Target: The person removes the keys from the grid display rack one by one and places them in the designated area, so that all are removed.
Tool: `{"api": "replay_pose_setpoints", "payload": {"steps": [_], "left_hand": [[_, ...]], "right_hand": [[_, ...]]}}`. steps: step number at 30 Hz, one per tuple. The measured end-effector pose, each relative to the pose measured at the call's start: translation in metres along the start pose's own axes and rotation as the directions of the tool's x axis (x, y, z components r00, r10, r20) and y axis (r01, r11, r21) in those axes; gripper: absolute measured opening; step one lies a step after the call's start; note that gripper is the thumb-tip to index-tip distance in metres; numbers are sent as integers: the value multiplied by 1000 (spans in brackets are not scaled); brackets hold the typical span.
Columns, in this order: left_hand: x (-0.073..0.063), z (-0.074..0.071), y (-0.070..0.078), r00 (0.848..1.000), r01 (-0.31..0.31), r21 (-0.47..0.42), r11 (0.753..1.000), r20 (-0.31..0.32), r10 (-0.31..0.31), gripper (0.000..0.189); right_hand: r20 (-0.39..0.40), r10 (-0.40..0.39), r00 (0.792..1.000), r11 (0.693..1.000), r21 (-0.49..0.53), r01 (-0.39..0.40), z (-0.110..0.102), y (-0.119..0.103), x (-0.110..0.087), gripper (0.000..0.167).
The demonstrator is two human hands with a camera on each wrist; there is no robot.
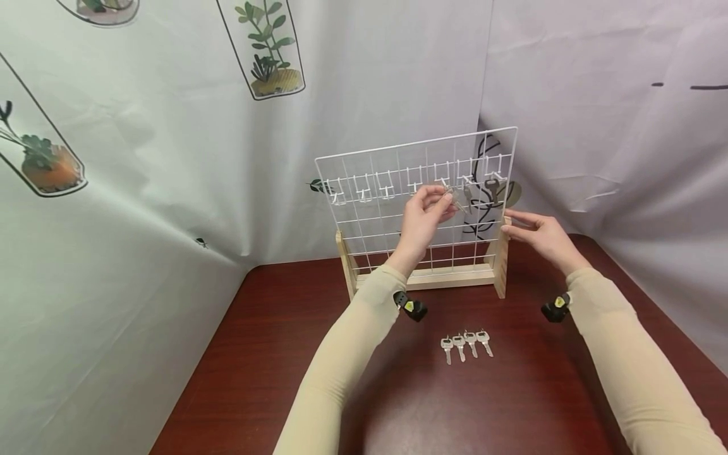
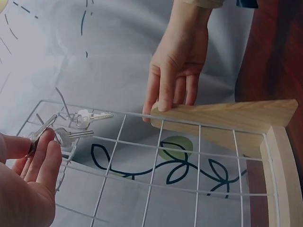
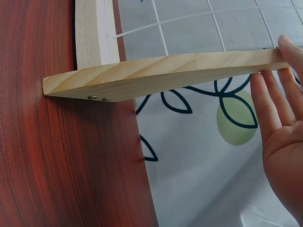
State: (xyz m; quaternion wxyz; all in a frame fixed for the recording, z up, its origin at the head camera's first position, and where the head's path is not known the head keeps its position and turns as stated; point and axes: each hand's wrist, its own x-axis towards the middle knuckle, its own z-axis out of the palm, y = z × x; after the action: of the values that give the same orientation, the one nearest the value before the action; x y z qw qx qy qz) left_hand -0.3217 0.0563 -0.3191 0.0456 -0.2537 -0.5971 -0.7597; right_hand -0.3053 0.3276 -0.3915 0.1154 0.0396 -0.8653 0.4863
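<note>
Silver key [image 1: 453, 197] is pinched by the left hand [image 1: 423, 218] at the rack's [image 1: 398, 221] hook; the rack post is steadied by the flat right hand [image 1: 537, 234]. Next, its hole needs lining up.

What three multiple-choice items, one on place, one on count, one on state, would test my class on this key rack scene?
1. Where do the loose keys lie?
A. on the table in front of the rack
B. behind the rack
C. in the right hand

2. How many loose keys lie there?
A. two
B. four
C. six

3. What does the left hand do?
A. lies flat on the table
B. pinches a key at the hooks
C. grips the wooden post

Key: 1 A, they lie in a row before the base; 2 B, four show; 3 B, its fingers pinch it, while the right hand steadies the wooden post.
</note>
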Motion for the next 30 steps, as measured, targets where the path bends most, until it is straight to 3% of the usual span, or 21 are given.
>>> {"api": "replay_pose_setpoints", "payload": {"steps": [15,23,30], "left_hand": [[-11,-8,0,997,-35,62,997,73,30,16],[-26,-19,3,986,-59,122,991,164,39,17],[-39,-31,4,985,-65,169,983,167,37,20]], "right_hand": [[27,8,1000,995,103,-10,2,2,0,66],[27,14,1000,995,95,-16,1,-1,-2,66],[27,6,1000,996,94,-9,1,-2,-1,68]]}}
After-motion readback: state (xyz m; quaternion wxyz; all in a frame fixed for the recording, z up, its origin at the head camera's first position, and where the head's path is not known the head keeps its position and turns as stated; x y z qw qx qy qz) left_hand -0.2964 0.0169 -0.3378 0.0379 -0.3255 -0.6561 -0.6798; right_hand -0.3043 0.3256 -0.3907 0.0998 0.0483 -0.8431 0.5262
